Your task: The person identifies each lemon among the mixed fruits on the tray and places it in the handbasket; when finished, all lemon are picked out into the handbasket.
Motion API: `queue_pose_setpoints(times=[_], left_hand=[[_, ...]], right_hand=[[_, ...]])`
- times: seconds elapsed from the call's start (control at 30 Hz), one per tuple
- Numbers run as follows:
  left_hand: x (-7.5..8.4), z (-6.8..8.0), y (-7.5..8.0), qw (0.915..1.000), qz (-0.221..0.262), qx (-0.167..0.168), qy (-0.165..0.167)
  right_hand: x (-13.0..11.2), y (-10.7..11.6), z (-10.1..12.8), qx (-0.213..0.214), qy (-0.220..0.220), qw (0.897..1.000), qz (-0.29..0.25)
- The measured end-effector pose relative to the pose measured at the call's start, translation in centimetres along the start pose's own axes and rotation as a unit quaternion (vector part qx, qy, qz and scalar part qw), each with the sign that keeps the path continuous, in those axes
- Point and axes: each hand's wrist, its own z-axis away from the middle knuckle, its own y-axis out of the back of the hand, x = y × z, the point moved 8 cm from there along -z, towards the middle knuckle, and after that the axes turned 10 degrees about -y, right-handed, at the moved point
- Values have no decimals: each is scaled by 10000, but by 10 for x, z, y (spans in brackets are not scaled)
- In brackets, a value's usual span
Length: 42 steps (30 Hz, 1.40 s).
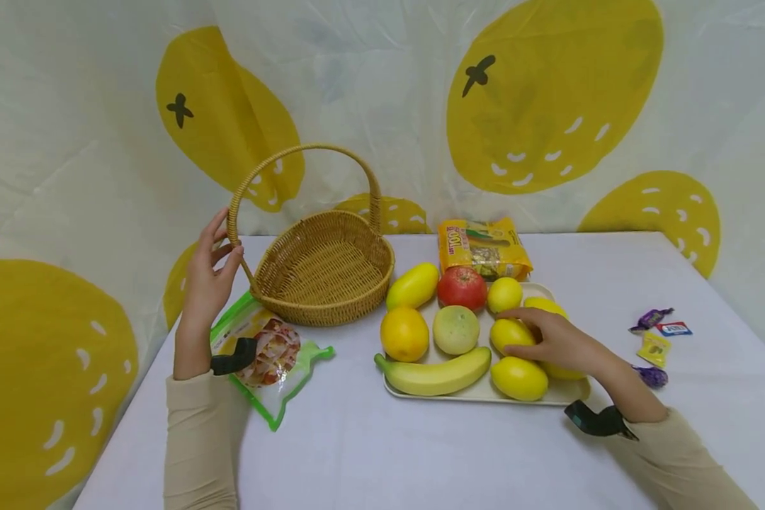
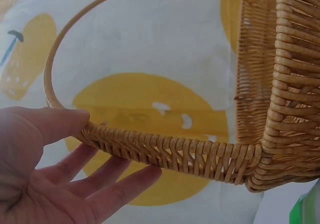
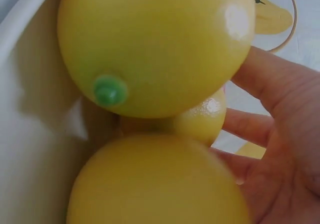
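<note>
With thumb on one side and fingers on the other, my left hand (image 1: pixel 212 273) holds the side of the wicker basket's arched handle (image 2: pixel 165 146). The basket (image 1: pixel 331 312) stands at the back left, its woven bowl facing me. My right hand (image 1: pixel 557 340) reaches over the right side of the cream tray (image 1: pixel 421 398), its thumb and fingers on either side of a lemon (image 1: pixel 511 334). Another lemon (image 1: pixel 519 379) lies just in front, and more sit behind and under the hand. In the right wrist view, a green-tipped lemon (image 3: pixel 155 44) partly hides the fingers.
Also on the tray are a banana (image 1: pixel 436 375), an orange (image 1: pixel 404 334), a pale green round fruit (image 1: pixel 456 330), a pomegranate (image 1: pixel 462 288) and a mango (image 1: pixel 413 285). A yellow packet (image 1: pixel 484 248) stands behind. Several wrapped sweets (image 1: pixel 653 349) lie right; a green-edged bag (image 1: pixel 277 354) lies left.
</note>
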Motion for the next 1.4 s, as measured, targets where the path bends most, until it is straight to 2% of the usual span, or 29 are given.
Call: queue_pose_setpoints(times=[0.13,0.37,0.67,0.93,1.4], left_hand=[[1,2,3,9999,-18,92,-74],[1,3,2,9996,-11,249,-124],[-1,3,-2,9996,-16,232,-188],[-2,4,-4,9997,69,179,-117],[2,0,-1,9998,-13,140,-146]], right_hand=[[3,0,-3,-92,-131,9998,-135],[1,4,-3,-2,-83,9999,-131],[4,7,1,34,-219,9995,-242],[2,15,5,303,-275,9989,-219],[-50,40,3,613,692,9957,-46]])
